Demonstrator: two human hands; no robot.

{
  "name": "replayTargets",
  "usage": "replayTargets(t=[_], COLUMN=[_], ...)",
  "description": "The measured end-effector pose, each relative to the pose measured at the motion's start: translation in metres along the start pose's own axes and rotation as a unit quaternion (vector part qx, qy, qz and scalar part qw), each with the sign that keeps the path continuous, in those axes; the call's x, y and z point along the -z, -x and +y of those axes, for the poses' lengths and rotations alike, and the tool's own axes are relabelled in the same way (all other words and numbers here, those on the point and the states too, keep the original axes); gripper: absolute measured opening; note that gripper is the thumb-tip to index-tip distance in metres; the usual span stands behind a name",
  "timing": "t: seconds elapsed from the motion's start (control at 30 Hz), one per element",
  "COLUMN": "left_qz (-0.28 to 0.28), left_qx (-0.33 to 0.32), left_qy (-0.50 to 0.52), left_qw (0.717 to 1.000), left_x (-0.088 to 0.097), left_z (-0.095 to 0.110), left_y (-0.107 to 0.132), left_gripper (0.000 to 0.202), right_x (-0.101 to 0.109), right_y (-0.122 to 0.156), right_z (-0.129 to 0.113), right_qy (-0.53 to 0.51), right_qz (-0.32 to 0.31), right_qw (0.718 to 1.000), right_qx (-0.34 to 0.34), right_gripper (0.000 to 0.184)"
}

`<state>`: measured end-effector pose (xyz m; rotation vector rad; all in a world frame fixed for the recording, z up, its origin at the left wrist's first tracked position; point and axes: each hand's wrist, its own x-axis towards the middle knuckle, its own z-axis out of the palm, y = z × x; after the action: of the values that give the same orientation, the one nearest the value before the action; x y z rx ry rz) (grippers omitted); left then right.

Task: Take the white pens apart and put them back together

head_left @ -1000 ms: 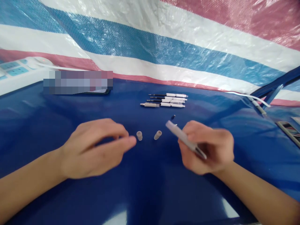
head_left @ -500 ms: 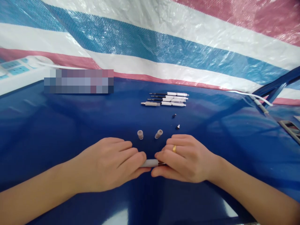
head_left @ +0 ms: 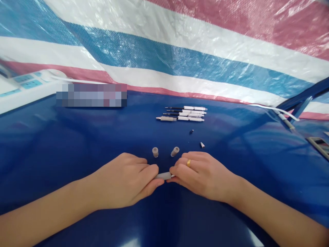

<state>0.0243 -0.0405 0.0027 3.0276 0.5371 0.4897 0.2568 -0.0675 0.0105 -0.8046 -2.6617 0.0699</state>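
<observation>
Any markings on the parts are too small for us to read. We record a grey pen barrel [head_left: 163,176] pinched end to end between the left hand [head_left: 120,181] and the ringed right hand [head_left: 203,176], fingers curled, fingertips nearly meeting. Two grey sleeves [head_left: 155,152] stand just ahead, a pen tip [head_left: 202,145] lies off to the right, and a row of white pens [head_left: 181,114] rests beyond on the glossy blue table [head_left: 77,144], below a striped tarpaulin [head_left: 164,58].
</observation>
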Motion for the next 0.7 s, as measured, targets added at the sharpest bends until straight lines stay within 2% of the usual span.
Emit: replayTargets(t=[0.17,0.37,0.53,0.7], left_qz=[0.001,-0.005,0.000,-0.008], left_qx=[0.014,0.024,0.026,0.026], left_qy=[-0.006,-0.012,-0.014,-0.006], left_qw=[1.000,1.000,1.000,1.000], left_x=[0.0006,0.0035,0.0021,0.0024], left_z=[-0.0035,-0.0039,-0.0032,-0.0041], left_y=[0.0006,0.0014,0.0026,0.0031], left_gripper=[0.038,0.041,0.042,0.042], right_x=[-0.0011,-0.0024,-0.0024,-0.0041], right_y=[-0.0009,-0.0007,0.0000,0.0000], right_z=[0.0027,0.0049,0.0033,0.0023], right_qy=[-0.015,-0.045,-0.048,-0.044], right_qz=[-0.029,-0.012,-0.021,0.014], right_qw=[0.999,0.998,0.998,0.999], right_qx=[-0.036,-0.040,-0.031,-0.021], right_gripper=[0.045,0.031,0.033,0.025])
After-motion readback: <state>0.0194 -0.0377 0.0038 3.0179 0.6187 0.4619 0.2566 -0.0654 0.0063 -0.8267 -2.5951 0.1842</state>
